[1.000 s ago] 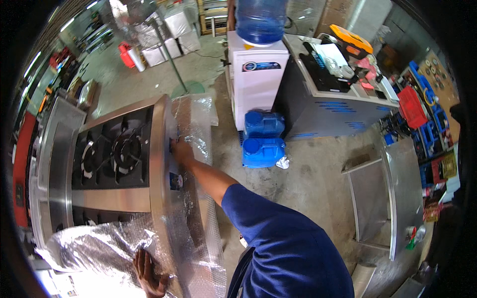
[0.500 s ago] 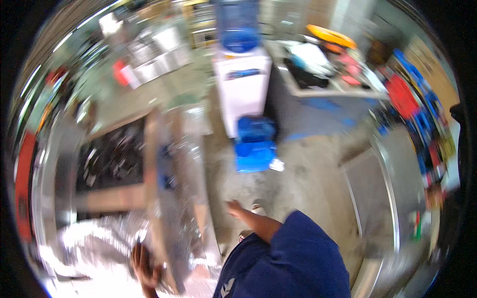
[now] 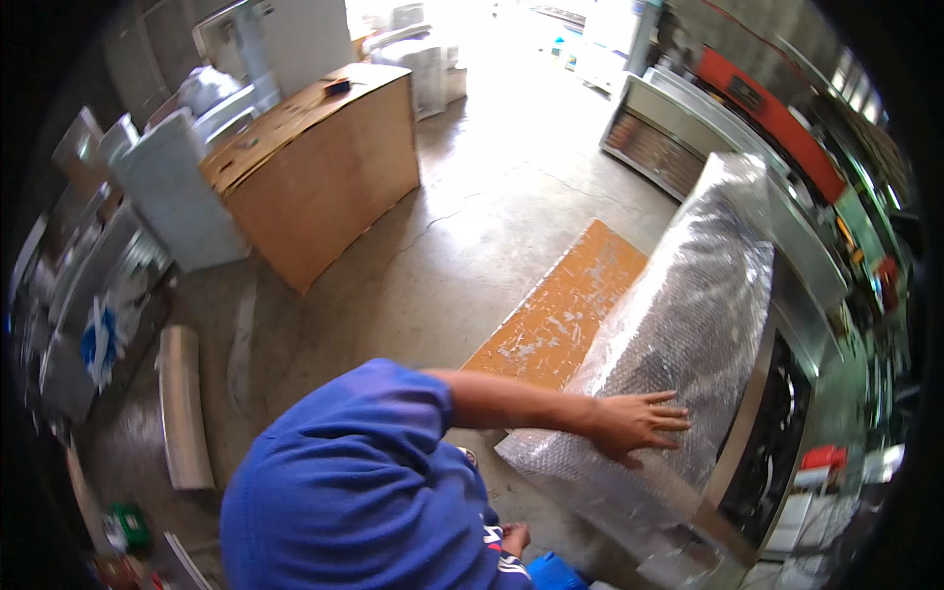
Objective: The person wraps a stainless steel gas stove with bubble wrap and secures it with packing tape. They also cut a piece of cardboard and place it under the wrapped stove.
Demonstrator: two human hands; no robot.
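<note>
A steel gas cooker (image 3: 762,447) lies at the right, partly covered in bubble wrap (image 3: 693,295). My left hand (image 3: 639,425) rests flat on the wrap's lower part, fingers spread, holding nothing. My left arm reaches to it from my blue sleeve (image 3: 354,472). Only part of my right hand (image 3: 512,539) shows, low down beside my body and near the loose lower edge of the wrap. Its fingers look curled, but I cannot tell whether it holds anything.
An orange, worn board (image 3: 560,315) lies on the concrete floor beside the cooker. A brown cabinet (image 3: 315,167) and a white appliance (image 3: 177,197) stand at the upper left. Steel counters (image 3: 678,128) line the back right. A metal strip (image 3: 184,403) lies at the left.
The view has swung round, so the cooker is now on the right. One arm that reached along the cooker's side drew back; my left hand now lies flat on the bubble wrap.
</note>
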